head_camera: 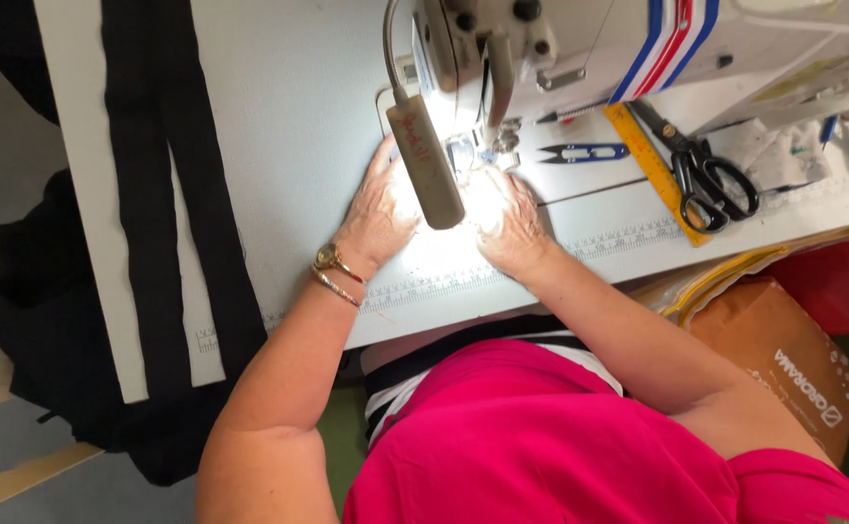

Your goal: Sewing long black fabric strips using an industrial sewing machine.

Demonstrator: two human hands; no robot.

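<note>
Left hand (378,209) flat and open on the white desk (289,116), just left of the white industrial sewing machine (580,39) needle area; right hand (512,225) flat just right of it, under glare from the grey tubular lamp (426,160). Workpiece beneath the hands washed out, not discernible. Right of the machine needle: blue thread snips (585,152), yellow ruler (653,165), black-handled scissors (706,175); far left, black fabric strips (167,194).

The person wears a bright pink short-sleeved top (541,437) over a black-and-white striped garment (415,374) that shows at the lap. Both forearms are bare. On the left wrist sit 2 pieces: a small round gold-coloured wristwatch (328,258) and, just behind the watch toward the elbow, a thin gold-coloured bangle (335,287).
</note>
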